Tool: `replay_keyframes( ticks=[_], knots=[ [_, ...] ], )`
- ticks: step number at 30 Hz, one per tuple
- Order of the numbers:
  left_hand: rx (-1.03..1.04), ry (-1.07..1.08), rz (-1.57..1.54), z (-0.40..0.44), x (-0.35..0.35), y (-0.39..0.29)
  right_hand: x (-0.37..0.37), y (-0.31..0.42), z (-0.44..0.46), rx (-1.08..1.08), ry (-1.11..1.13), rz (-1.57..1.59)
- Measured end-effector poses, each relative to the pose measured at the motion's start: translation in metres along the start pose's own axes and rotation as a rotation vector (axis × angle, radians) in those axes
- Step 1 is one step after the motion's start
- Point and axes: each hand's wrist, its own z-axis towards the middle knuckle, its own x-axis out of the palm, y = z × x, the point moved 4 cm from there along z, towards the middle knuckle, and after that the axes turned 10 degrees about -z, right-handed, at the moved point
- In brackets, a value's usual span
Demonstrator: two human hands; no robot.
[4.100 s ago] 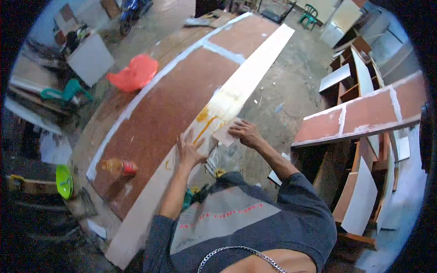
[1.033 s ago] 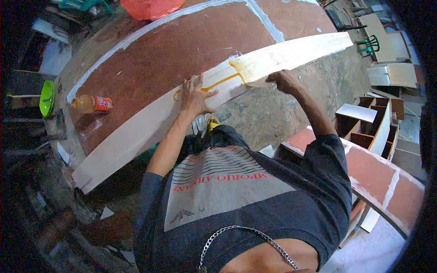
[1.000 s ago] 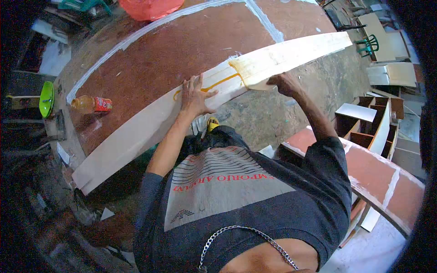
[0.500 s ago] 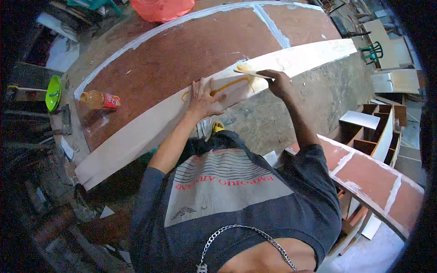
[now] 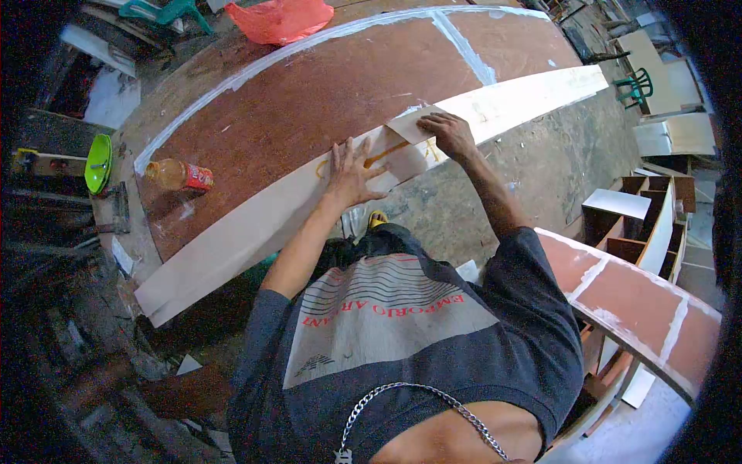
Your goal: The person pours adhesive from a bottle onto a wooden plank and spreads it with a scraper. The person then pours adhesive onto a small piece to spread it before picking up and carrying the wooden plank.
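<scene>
A long pale strip (image 5: 247,224) lies along the near edge of the reddish-brown board (image 5: 301,108). My left hand (image 5: 352,178) rests on the strip with its fingers spread, holding nothing. Beside its fingers a line of yellow glue-like stuff (image 5: 379,158) runs along the surface, with a smear farther right. A thin, flat, pale spreader (image 5: 405,126) is gripped in my right hand (image 5: 448,134) and lies low over the strip, just past the yellow line. Whether its whole edge touches the strip, I cannot tell.
A bottle with a red label (image 5: 182,175) lies on the board's left end. Behind the board is a red plastic bag (image 5: 282,22). A green bowl (image 5: 98,164) sits at far left. An open-compartment shelf unit (image 5: 626,224) and another brown panel (image 5: 630,294) stand at right.
My right hand has moved left and turned palm-down, bringing the spreader flatter over the strip near the yellow line. My left hand stays spread on the strip. The view has shifted slightly.
</scene>
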Motion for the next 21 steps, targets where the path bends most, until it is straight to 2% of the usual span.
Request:
replay_keyframes(
  ticks=[5, 11, 14, 16, 21],
  knots=[
    [0.017, -0.015, 0.002, -0.001, 0.006, 0.003, 0.005, 0.004, -0.004, -0.012, -0.043, -0.013],
    [0.008, -0.033, -0.028, 0.000, 0.000, -0.001, -0.008, 0.009, -0.012, -0.059, 0.096, -0.028],
    [0.024, -0.085, -0.054, 0.001, -0.002, 0.000, -0.015, 0.012, -0.052, -0.003, 0.116, -0.038],
    [0.000, -0.011, -0.006, 0.000, 0.001, 0.001, -0.024, 0.024, -0.083, -0.032, 0.164, -0.063],
    [0.011, -0.026, -0.020, 0.003, 0.002, 0.003, -0.047, 0.045, -0.098, -0.125, 0.313, 0.009]
  ],
)
